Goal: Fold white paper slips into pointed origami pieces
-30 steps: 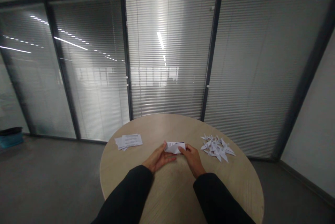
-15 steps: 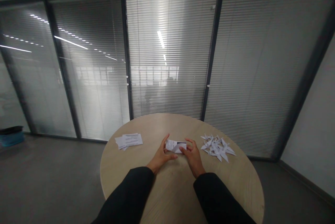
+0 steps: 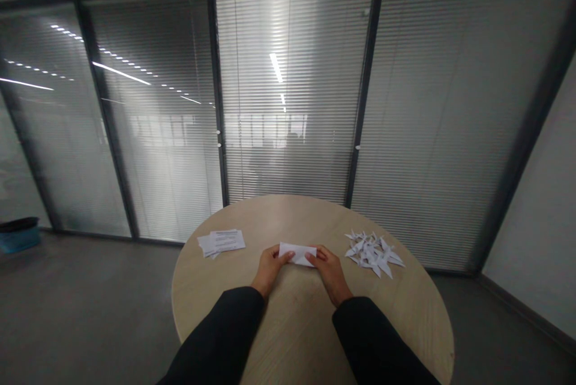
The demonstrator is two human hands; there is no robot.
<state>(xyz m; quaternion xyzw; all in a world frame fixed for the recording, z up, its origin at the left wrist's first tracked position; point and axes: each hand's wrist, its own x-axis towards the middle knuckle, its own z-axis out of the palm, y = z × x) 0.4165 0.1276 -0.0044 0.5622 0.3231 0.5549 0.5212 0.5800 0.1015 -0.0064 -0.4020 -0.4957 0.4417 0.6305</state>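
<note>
A small folded sheet of paper is held up over the middle of the round table, its blank white side facing me. My left hand pinches its left end, thumb in front and fingers behind. At the right end, my right hand grips it the same way. Several folded white paper shapes with pointed tips, like origami cranes, lie heaped to the right of my right hand. Over on the left rests a loose stack of printed paper sheets.
The round wooden table has a curved edge close to a glass partition with blinds. A blue bin with a dark rim stands on the grey floor at far left.
The paper's printed face was toward me and now its blank face shows. My left hand, open beside it before, has closed on the left end.
</note>
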